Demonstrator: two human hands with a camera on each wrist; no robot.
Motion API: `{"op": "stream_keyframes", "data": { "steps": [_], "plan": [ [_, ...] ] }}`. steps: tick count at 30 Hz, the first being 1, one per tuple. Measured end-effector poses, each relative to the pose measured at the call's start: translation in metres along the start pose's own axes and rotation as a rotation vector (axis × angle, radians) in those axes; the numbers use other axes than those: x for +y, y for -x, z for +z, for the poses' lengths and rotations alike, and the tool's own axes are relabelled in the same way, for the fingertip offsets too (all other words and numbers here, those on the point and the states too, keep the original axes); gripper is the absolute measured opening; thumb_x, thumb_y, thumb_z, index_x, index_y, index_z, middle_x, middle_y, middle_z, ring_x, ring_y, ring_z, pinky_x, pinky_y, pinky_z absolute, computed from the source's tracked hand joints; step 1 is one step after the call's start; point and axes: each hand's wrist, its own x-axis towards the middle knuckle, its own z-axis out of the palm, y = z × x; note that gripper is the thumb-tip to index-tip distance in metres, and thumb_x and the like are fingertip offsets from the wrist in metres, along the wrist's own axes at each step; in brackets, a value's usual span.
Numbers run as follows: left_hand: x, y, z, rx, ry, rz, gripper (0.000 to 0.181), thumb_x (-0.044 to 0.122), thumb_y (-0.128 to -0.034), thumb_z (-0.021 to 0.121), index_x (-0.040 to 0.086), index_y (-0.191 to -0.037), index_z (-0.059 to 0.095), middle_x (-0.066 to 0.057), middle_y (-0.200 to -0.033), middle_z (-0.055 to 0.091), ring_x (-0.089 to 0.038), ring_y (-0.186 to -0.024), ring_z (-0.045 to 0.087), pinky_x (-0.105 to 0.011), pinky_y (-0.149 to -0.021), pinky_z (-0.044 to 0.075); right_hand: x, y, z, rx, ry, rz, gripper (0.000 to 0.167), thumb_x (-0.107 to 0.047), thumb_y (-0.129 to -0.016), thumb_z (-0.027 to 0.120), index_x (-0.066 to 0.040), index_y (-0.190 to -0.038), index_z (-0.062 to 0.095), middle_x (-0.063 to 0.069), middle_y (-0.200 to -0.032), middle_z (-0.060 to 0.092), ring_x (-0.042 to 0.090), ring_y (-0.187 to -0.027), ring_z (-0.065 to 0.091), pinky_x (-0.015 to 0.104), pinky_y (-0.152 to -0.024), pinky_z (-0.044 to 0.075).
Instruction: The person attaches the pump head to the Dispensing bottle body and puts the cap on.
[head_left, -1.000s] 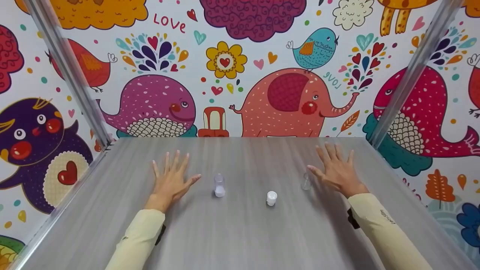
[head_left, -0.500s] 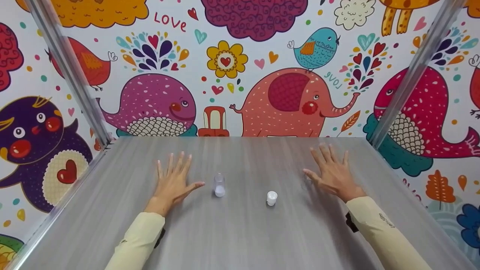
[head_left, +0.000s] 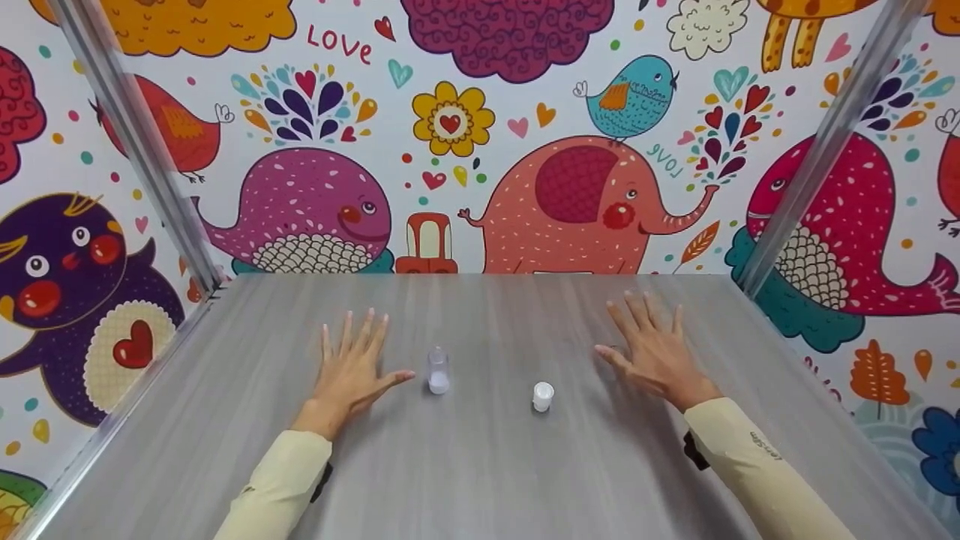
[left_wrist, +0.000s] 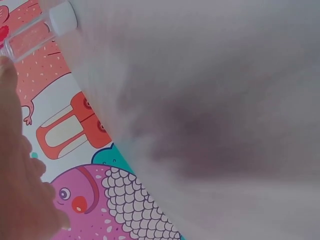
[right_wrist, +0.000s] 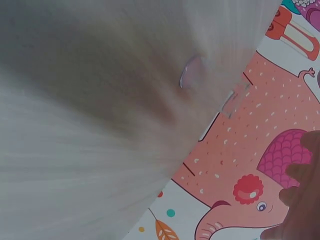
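Note:
In the head view, my left hand (head_left: 352,379) is spread with straight fingers, palm down, holding nothing. Just right of its thumb stands a small clear bottle (head_left: 438,371), white at its lower end; this clear bottle (left_wrist: 32,37) also appears at the left wrist view's upper left. A small white cap-like piece (head_left: 543,396) sits between the hands. My right hand (head_left: 656,356) is likewise spread, with nothing in its fingers. A clear, see-through container (right_wrist: 192,73) shows in the right wrist view; in the head view the right hand almost wholly hides it.
The grey wood-grain table (head_left: 480,465) ends at a wall (head_left: 517,180) printed with cartoon animals. Metal posts (head_left: 135,150) rise at the left and right back corners of the table.
Both hands have shifted inward and slightly toward the body. The right hand now covers most of the clear container seen beside its thumb earlier. The bottle and white piece have stayed put.

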Motion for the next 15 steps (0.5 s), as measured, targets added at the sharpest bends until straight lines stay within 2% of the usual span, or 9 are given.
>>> {"op": "stream_keyframes", "data": {
  "steps": [5, 8, 12, 15],
  "plan": [
    [0.002, 0.001, 0.003, -0.001, 0.012, 0.004, 0.101, 0.071, -0.0868, 0.055, 0.010, -0.160, 0.020, -0.017, -0.168, 0.012, -0.048, -0.153, 0.001, -0.071, -0.116, -0.008, -0.006, 0.003, 0.008, 0.011, -0.004, -0.009, 0.085, -0.062, -0.091, 0.055, -0.016, -0.158, 0.029, 0.019, -0.166, 0.020, 0.050, -0.152, 0.015, 0.078, -0.112, -0.001],
    [0.005, 0.001, 0.004, 0.019, 0.004, 0.011, 0.099, 0.068, -0.0874, 0.057, 0.010, -0.159, 0.022, -0.018, -0.168, 0.014, -0.047, -0.154, 0.003, -0.071, -0.117, -0.007, -0.009, 0.004, 0.009, 0.005, 0.000, -0.019, 0.085, -0.060, -0.091, 0.056, -0.017, -0.158, 0.028, 0.019, -0.167, 0.020, 0.049, -0.152, 0.015, 0.078, -0.112, 0.001],
    [0.008, 0.002, 0.006, 0.044, -0.015, 0.022, 0.097, 0.067, -0.0877, 0.058, 0.010, -0.159, 0.025, -0.017, -0.167, 0.017, -0.046, -0.154, 0.007, -0.071, -0.117, -0.005, -0.011, 0.005, 0.009, -0.003, -0.006, -0.030, 0.084, -0.061, -0.092, 0.054, -0.018, -0.159, 0.027, 0.018, -0.167, 0.020, 0.048, -0.153, 0.014, 0.078, -0.112, 0.001],
    [0.009, 0.004, 0.007, 0.039, -0.012, 0.027, 0.097, 0.068, -0.0880, 0.057, 0.010, -0.159, 0.024, -0.017, -0.168, 0.016, -0.046, -0.154, 0.006, -0.071, -0.117, -0.006, -0.013, 0.005, 0.011, 0.004, -0.017, -0.040, 0.083, -0.060, -0.092, 0.055, -0.019, -0.159, 0.027, 0.018, -0.167, 0.020, 0.047, -0.153, 0.015, 0.077, -0.112, 0.000]
  ]
}}
